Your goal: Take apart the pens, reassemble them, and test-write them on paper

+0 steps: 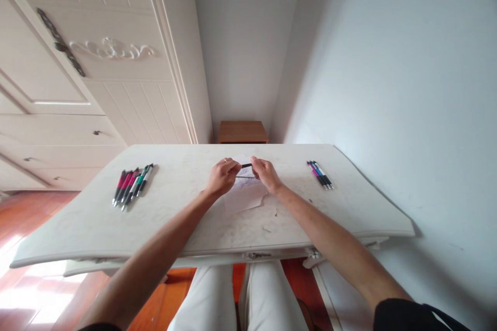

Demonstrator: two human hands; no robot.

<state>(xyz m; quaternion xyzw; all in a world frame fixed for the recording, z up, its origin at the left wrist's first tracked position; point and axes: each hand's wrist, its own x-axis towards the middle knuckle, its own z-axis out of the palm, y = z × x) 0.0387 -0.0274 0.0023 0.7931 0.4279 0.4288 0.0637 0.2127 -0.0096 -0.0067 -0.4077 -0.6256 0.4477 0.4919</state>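
Observation:
My left hand (222,176) and my right hand (265,173) meet over the middle of the white table (174,217). Both are closed on the two ends of a small dark pen (246,165) held level between them. A thin line, perhaps a refill, shows just below the pen. Under the hands lies a scrap of white paper (245,197).
Several pens (132,184) with pink, green and black grips lie in a row at the table's left. A smaller bunch of pens (320,174) lies at the right. A cream wardrobe (97,62) stands left, a wooden stool (243,132) beyond, a wall right.

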